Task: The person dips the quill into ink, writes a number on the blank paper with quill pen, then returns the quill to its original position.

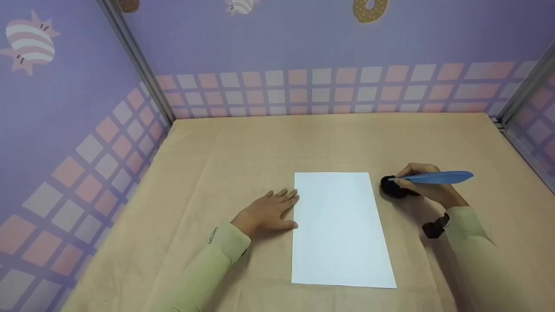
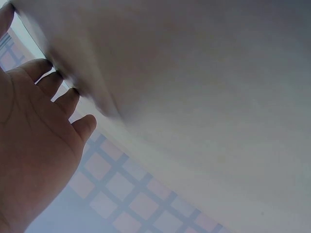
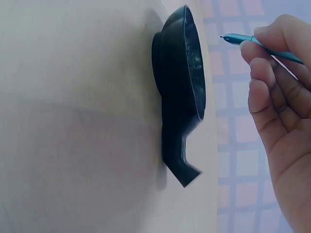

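My left hand [image 1: 269, 212] lies flat with fingers spread, its fingertips at the left edge of a white sheet of paper [image 1: 338, 229]. In the left wrist view that hand [image 2: 43, 121] shows its palm side, fingers extended. To the right of the sheet, my right hand [image 1: 427, 186] pinches a blue feather pen [image 1: 446, 177] between thumb and fingers. The pen's dark tip [image 3: 222, 37] points toward a small round black dish [image 3: 175, 68] and is apart from it in the right wrist view. A short bent handle [image 3: 177, 162] sticks out from the dish, which stands on the cloth.
A beige cloth [image 1: 225, 164] covers the table under everything. Purple panels with pink and white checks [image 1: 321, 91] enclose the back and sides, joined by metal posts [image 1: 138, 60]. A black device [image 1: 435, 226] sits at the right wrist.
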A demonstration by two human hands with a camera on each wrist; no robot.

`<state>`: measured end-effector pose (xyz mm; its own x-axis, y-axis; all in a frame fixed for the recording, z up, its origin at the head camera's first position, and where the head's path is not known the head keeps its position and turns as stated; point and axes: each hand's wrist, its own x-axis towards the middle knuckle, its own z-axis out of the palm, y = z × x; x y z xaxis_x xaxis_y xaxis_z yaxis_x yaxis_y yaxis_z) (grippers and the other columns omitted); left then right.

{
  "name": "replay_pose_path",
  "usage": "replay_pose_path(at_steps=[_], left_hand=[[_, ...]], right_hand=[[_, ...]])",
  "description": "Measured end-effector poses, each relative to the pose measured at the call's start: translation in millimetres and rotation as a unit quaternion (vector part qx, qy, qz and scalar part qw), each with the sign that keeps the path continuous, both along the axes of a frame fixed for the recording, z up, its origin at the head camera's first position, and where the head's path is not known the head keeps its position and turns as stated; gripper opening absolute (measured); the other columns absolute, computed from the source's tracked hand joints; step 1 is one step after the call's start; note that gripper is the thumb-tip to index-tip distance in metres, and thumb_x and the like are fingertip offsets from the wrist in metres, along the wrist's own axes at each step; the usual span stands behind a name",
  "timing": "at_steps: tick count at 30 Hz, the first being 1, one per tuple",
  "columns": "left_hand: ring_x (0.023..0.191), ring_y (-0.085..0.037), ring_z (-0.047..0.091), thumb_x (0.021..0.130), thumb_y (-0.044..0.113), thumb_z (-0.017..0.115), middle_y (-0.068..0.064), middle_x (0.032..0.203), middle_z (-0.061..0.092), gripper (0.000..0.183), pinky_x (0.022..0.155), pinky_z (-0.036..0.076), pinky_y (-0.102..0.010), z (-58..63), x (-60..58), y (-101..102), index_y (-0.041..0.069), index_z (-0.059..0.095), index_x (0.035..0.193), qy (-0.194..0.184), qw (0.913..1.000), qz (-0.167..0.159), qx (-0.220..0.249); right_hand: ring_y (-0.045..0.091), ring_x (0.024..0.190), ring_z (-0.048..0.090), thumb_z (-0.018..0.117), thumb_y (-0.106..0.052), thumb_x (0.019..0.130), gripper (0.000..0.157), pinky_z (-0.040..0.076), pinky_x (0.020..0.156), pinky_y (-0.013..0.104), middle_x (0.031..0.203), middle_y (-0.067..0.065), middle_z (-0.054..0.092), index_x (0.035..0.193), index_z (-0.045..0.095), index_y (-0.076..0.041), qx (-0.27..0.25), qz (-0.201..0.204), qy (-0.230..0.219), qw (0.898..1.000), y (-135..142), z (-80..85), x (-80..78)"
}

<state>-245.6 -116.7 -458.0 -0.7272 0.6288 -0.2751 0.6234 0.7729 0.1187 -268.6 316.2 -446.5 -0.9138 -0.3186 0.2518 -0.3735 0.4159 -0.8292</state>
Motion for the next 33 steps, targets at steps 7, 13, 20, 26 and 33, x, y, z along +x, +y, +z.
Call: replay_pose_path(at_steps=[7, 13, 20, 26, 33], left_hand=[[0.150, -0.019, 0.009, 0.092, 0.065, 0.040, 0.004, 0.162, 0.011, 0.082, 0.123, 0.012, -0.046, -1.2, -1.6, 0.5, 0.019, 0.016, 0.156, 0.005, 1.0000, 0.000, -0.001], [0.150, -0.020, 0.010, 0.093, 0.064, 0.041, 0.003, 0.162, 0.011, 0.082, 0.122, 0.013, -0.046, -0.8, -1.7, 0.9, 0.018, 0.016, 0.156, 0.002, 1.0000, 0.000, 0.000], [0.150, -0.020, 0.010, 0.093, 0.064, 0.041, 0.003, 0.162, 0.011, 0.082, 0.122, 0.013, -0.047, -1.2, -2.0, -0.1, 0.019, 0.016, 0.156, 0.001, 1.0000, 0.000, 0.001], [0.150, -0.020, 0.010, 0.093, 0.065, 0.041, 0.003, 0.162, 0.012, 0.082, 0.122, 0.013, -0.046, -1.2, -1.5, -0.9, 0.018, 0.017, 0.155, 0.002, 1.0000, 0.000, 0.006], [0.150, -0.019, 0.010, 0.093, 0.064, 0.041, 0.005, 0.163, 0.010, 0.080, 0.123, 0.012, -0.045, -0.5, -0.8, 0.1, 0.020, 0.016, 0.156, -0.006, 1.0000, 0.006, 0.003]], right_hand=[[0.008, 0.077, 0.066, 0.067, -0.006, 0.089, 0.015, 0.054, 0.067, 0.017, 0.093, 0.010, 0.072, 0.098, 0.068, 0.005, -0.011, 0.008, 0.001, 1.000, -9.2, -0.4, 0.4], [0.005, 0.078, 0.065, 0.067, -0.005, 0.088, 0.012, 0.053, 0.068, 0.015, 0.093, 0.014, 0.071, 0.096, 0.069, 0.004, -0.017, 0.006, 0.010, 1.000, -17.4, -0.4, -1.3], [0.006, 0.075, 0.064, 0.066, 0.000, 0.088, 0.010, 0.052, 0.069, 0.015, 0.090, 0.020, 0.069, 0.095, 0.069, 0.007, -0.030, 0.013, 0.020, 0.999, -27.6, -3.9, -6.5], [0.004, 0.077, 0.064, 0.066, -0.002, 0.088, 0.010, 0.052, 0.071, 0.014, 0.092, 0.020, 0.069, 0.094, 0.069, 0.005, -0.023, 0.008, 0.021, 0.999, -40.5, -3.8, -8.5], [0.009, 0.072, 0.065, 0.065, 0.000, 0.088, 0.011, 0.052, 0.066, 0.016, 0.091, 0.027, 0.067, 0.095, 0.069, 0.008, -0.033, 0.027, 0.015, 0.999, -52.4, -1.0, -9.2]])
